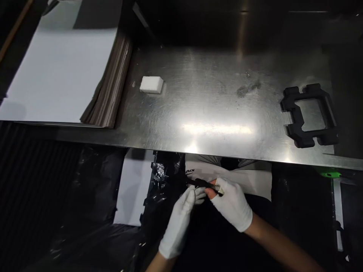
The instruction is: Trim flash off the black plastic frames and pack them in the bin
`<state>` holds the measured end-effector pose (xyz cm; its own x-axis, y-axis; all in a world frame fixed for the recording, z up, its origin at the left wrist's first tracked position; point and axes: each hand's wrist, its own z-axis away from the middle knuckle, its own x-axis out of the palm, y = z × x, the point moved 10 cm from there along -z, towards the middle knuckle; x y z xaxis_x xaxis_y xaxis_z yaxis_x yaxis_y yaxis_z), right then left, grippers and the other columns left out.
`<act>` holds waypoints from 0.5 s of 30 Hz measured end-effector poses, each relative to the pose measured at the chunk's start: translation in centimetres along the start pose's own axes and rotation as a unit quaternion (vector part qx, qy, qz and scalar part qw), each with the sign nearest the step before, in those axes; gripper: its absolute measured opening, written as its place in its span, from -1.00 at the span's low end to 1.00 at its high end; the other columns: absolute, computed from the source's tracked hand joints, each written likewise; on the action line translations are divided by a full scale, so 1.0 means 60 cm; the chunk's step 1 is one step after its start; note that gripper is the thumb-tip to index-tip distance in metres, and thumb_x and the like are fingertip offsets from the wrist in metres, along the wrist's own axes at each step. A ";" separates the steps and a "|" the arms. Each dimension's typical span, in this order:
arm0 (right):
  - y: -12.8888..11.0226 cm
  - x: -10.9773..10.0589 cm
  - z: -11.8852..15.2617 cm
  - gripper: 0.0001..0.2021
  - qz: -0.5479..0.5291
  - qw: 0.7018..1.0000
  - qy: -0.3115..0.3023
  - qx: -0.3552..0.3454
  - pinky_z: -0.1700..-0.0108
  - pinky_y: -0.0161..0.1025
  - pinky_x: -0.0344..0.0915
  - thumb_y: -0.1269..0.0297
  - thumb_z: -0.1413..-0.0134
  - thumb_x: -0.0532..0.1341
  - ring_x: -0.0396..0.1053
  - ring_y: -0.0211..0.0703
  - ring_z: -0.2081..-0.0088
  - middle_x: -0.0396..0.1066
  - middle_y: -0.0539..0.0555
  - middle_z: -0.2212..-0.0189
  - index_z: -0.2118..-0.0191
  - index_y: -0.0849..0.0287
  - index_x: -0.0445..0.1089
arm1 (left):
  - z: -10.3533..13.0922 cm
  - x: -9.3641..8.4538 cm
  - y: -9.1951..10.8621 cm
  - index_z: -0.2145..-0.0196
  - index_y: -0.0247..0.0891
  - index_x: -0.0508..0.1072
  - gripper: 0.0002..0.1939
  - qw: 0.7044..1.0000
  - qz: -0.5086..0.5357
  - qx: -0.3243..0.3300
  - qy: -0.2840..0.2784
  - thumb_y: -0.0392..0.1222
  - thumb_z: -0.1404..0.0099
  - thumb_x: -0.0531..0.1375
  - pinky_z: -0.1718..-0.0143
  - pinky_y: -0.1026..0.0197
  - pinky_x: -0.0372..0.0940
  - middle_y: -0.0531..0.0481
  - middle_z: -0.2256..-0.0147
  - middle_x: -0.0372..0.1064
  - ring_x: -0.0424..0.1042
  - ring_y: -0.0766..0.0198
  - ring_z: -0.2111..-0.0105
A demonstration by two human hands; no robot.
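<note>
My right hand [231,204], in a white glove with bare fingertips, is closed around the end of a thin black tool [201,183]. The tool points left, over my lap. My left hand [181,219], also gloved in white, is just under the tool with its fingers curled near it; what those fingers hold, if anything, is too small to make out. Both hands are below the front edge of the metal table [198,105]. A black angular frame [300,130] lies on the table at the right.
A white block [151,84] sits on the table left of centre. At the upper left is a thick stack of white sheets [68,71]. A white panel [134,189] stands below the table edge at the left, near black plastic. A green part [330,174] shows at the right.
</note>
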<state>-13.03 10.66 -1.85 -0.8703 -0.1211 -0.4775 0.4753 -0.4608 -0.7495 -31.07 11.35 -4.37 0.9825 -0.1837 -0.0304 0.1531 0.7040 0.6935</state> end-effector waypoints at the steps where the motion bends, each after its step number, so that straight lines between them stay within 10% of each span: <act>1: -0.007 0.015 0.006 -0.87 -0.007 1.000 -0.015 -0.009 -0.03 -0.16 0.52 0.19 -0.36 0.41 0.64 -0.05 0.08 0.70 0.04 0.13 0.07 0.08 0.60 | -0.001 0.016 -0.002 0.05 -0.23 0.63 -0.34 1.000 0.028 -0.007 -0.012 0.47 -0.43 0.23 0.01 0.02 0.51 -0.20 0.14 0.63 0.61 0.02 0.10; 4: -0.027 0.035 0.024 -0.71 -0.057 0.995 -0.065 -0.056 -0.19 -0.04 0.50 0.01 -0.36 0.41 0.61 0.04 -0.07 0.68 0.12 0.01 -0.02 0.08 0.58 | -0.011 0.031 0.011 0.13 -0.20 0.60 -0.40 0.998 0.055 -0.006 -0.013 0.43 -0.48 0.16 0.09 0.04 0.52 -0.16 0.21 0.60 0.60 0.06 0.18; 8: -0.025 -0.020 0.042 -0.53 -0.149 0.985 -0.048 -0.078 -0.23 -0.06 0.49 -0.12 -0.62 0.00 0.55 0.00 -0.11 0.55 0.17 -0.11 -0.14 0.07 0.53 | -0.013 0.024 0.029 0.26 -0.15 0.48 -0.58 0.999 0.025 -0.015 -0.036 0.28 -0.43 0.30 0.34 0.18 0.40 0.07 0.45 0.43 0.44 0.21 0.45; 15: 0.052 -0.011 0.081 -0.49 0.004 0.989 -0.149 -0.010 0.25 -0.20 0.37 -0.13 -0.65 -0.09 0.46 -0.14 0.34 0.51 0.00 0.34 0.22 0.07 0.39 | 0.006 0.064 0.026 0.03 -0.15 0.63 -0.62 0.909 -0.406 0.071 -0.069 0.10 -0.29 0.37 0.09 0.01 0.45 -0.16 0.24 0.70 0.70 -0.17 0.17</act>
<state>-11.60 5.02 -1.64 -0.8644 -0.3801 -0.3291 0.4821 -0.4412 -0.7569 -27.09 11.47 -3.14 0.5278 -0.6945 -0.4890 0.7964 0.2046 0.5691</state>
